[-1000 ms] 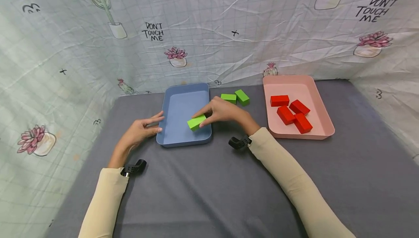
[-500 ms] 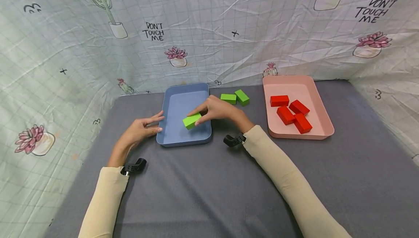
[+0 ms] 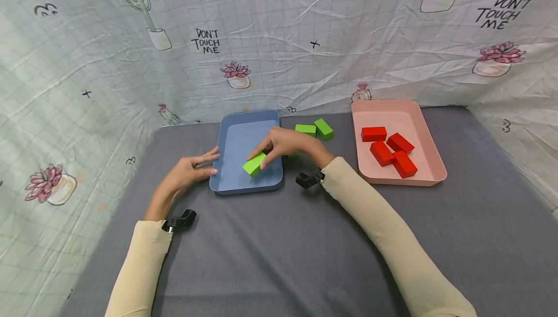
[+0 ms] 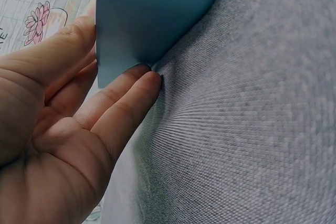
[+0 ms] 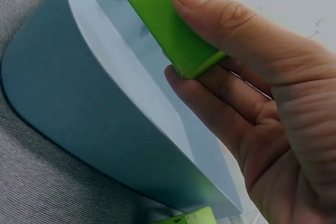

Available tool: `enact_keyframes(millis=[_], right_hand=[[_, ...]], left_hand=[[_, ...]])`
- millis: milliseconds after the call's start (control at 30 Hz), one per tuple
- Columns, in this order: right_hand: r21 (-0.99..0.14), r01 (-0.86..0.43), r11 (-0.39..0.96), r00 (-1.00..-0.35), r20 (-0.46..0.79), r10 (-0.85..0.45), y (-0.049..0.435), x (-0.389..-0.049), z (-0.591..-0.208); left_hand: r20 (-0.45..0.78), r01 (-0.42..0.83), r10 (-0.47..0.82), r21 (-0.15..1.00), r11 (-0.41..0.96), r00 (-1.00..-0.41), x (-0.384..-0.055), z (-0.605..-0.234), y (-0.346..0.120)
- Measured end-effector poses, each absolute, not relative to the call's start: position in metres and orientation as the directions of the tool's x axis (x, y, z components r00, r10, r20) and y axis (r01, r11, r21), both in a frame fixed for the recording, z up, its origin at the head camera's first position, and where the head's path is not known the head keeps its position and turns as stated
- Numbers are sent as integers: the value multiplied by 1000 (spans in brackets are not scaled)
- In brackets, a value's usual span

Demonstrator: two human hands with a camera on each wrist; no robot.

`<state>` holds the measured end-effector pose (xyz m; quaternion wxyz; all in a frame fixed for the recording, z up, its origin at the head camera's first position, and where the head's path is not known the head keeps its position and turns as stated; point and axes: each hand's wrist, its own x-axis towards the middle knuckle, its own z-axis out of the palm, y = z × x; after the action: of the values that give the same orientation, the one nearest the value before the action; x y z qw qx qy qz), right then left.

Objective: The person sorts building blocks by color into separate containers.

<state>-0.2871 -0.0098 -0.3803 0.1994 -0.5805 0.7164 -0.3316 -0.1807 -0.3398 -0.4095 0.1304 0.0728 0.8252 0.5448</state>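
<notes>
My right hand [image 3: 285, 143] pinches a bright green block [image 3: 255, 164] between thumb and fingers, over the inside of the blue tray [image 3: 231, 130]. In the right wrist view the green block [image 5: 163, 22] overlaps the tray's interior, above the near rim. My left hand [image 3: 186, 174] rests at the tray's left side with its fingers extended. The left wrist view has the fingertips [image 4: 151, 81] against the lower outside of the tray wall [image 4: 142, 19], and the thumb up at the rim.
Two green blocks, one flat [image 3: 305, 129] and one angled [image 3: 324, 129], lie behind my right hand. Another green block [image 5: 194, 216] sits beside the tray, mostly hidden. A pink tray [image 3: 429, 166] with several red blocks [image 3: 381, 153] stands right. A printed cloth [image 3: 279, 31] hangs behind.
My right hand has shifted slightly left with the green block, which has turned a little. Part of a green block now shows beneath that hand. My left hand stays at the tray's side.
</notes>
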Motion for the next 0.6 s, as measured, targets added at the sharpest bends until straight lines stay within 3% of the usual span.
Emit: enact_keyframes(millis=[267,600], right_hand=[[-727,-676,125,-239,56,-969,-19,-297,-377],[-740,-668,77,-152,35,-988,-35,-307,-383]], left_hand=[[-133,-20,266,920,390,-955,-182,-409,-340],[-143,-43,268,936,349,-953,-180,-409,-339]])
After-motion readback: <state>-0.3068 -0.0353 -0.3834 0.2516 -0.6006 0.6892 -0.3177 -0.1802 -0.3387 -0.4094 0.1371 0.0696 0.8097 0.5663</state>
